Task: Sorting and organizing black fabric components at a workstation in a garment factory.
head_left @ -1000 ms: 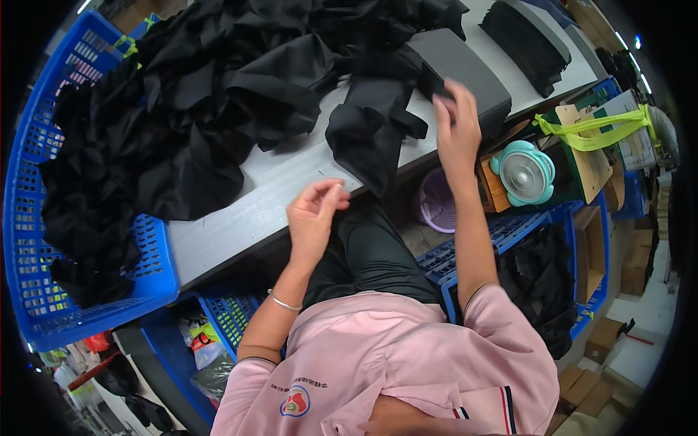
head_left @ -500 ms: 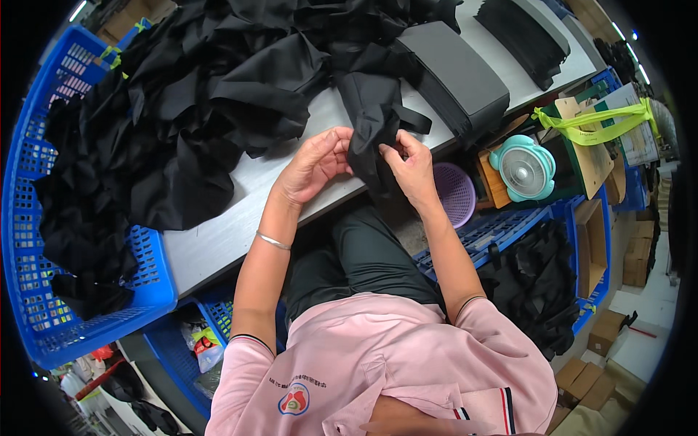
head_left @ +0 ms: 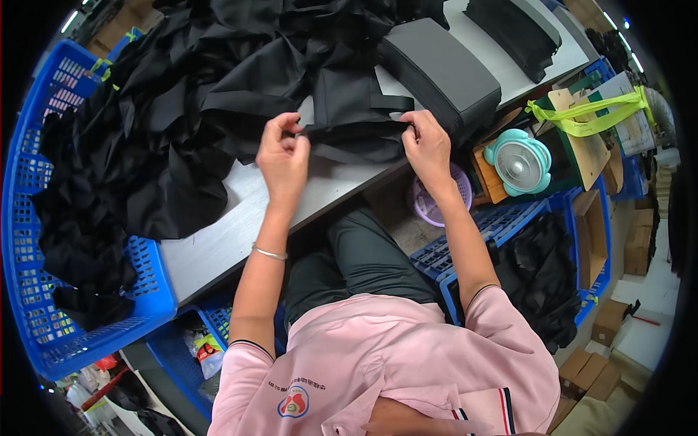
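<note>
A black fabric piece with straps (head_left: pixel 354 120) lies on the grey table (head_left: pixel 233 232), stretched flat between both hands. My left hand (head_left: pixel 282 156) pinches its left edge and my right hand (head_left: pixel 427 147) pinches its right edge. Just behind it rests a dark grey padded block (head_left: pixel 440 73). A large heap of black fabric pieces (head_left: pixel 182 109) covers the table to the left and spills into a blue plastic basket (head_left: pixel 43 312).
A second stack of black pieces (head_left: pixel 520 29) sits at the table's far right. Below the table edge are a purple bowl (head_left: pixel 429 211), a teal fan (head_left: pixel 518 163), a cardboard box with a yellow-green strap (head_left: pixel 582 116), and blue crates holding black fabric (head_left: pixel 538 269).
Both hands moved apart, spreading the bunched black piece flat across the table edge. A second ago only my right hand held it, farther right, and my left hand was empty.
</note>
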A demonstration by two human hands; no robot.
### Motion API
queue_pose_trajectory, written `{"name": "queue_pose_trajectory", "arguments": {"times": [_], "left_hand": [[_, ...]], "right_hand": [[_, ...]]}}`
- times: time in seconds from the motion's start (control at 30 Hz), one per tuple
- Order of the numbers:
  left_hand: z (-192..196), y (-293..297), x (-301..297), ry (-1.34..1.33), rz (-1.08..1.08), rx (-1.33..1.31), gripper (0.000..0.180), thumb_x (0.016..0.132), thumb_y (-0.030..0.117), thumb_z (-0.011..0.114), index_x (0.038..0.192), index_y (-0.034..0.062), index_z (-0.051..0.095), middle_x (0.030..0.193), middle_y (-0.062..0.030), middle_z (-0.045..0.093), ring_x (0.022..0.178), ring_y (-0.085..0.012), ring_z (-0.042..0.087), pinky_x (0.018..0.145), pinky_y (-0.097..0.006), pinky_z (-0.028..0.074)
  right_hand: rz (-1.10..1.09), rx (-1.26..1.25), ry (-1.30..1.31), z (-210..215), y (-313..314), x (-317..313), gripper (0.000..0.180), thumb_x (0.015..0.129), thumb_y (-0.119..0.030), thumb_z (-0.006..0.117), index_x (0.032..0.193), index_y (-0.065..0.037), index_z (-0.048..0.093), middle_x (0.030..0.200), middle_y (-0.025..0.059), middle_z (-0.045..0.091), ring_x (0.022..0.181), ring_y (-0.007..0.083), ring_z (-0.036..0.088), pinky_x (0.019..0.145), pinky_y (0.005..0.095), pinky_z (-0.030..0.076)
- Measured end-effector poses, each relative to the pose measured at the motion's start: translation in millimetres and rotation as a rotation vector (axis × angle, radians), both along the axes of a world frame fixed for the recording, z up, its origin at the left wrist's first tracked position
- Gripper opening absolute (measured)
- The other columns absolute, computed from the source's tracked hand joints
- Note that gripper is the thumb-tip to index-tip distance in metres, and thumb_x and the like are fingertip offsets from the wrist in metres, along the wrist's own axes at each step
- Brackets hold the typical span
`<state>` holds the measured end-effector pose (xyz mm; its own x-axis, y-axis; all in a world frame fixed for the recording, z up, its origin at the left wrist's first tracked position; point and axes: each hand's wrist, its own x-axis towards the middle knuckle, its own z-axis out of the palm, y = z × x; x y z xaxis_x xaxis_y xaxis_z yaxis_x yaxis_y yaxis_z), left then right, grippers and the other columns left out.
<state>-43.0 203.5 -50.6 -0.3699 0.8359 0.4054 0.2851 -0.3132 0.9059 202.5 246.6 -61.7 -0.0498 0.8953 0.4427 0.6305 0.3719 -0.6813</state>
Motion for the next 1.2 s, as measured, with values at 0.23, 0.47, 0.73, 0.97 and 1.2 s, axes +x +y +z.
{"name": "queue_pose_trajectory", "arguments": {"times": [0.23,0.47,0.73,0.97,1.2], "left_hand": [[-10,-36,34,-0.071,-0.016,-0.196,0.078,0.076,-0.004,0.081,0.141,0.0047,0.040,0.120,-0.0090,0.051,0.075,-0.0074,0.057,0.064,-0.020,0.049],[3,-17,24,0.199,0.137,-0.005,0.068,0.066,-0.022,0.052,0.128,0.0068,0.057,0.110,-0.0096,0.058,0.077,-0.0221,0.058,0.065,-0.030,0.047],[10,-59,12,0.177,0.057,-0.009,0.074,0.072,0.017,0.086,0.137,0.0049,0.052,0.131,-0.0078,0.052,0.078,-0.0119,0.050,0.063,-0.023,0.044],[34,-100,31,-0.124,-0.127,-0.053,0.037,0.087,0.011,0.074,0.122,0.0019,0.063,0.116,-0.0054,0.061,0.082,-0.0078,0.058,0.065,-0.020,0.048],[30,-113,53,-0.524,-0.691,-0.222,0.045,0.101,0.028,0.057,0.137,0.0012,0.057,0.131,-0.0098,0.060,0.114,-0.0155,0.061,0.090,-0.029,0.052]], "right_hand": [[-0.053,0.130,-0.002,3,-39,-9,0.029,0.085,-0.008,0.072,0.112,-0.002,0.062,0.098,0.0180,0.063,0.087,0.0373,0.064,0.074,0.0387,0.052],[-0.003,-0.116,0.137,4,-18,-13,0.043,0.081,-0.001,0.074,0.121,-0.002,0.060,0.089,0.0157,0.058,0.072,0.0302,0.059,0.068,0.0385,0.049],[-0.140,0.324,-0.447,68,32,41,0.049,0.081,-0.031,0.079,0.123,-0.010,0.067,0.105,0.0117,0.061,0.094,0.0300,0.061,0.082,0.0400,0.050],[-0.039,-0.059,-0.405,59,89,98,0.033,0.088,-0.039,0.071,0.107,-0.012,0.077,0.099,0.0096,0.063,0.090,0.0301,0.063,0.083,0.0413,0.050],[-0.258,0.588,-0.582,93,-30,10,0.005,0.090,-0.011,0.064,0.095,-0.008,0.064,0.095,0.0085,0.064,0.085,0.0275,0.065,0.072,0.0370,0.053]]}}
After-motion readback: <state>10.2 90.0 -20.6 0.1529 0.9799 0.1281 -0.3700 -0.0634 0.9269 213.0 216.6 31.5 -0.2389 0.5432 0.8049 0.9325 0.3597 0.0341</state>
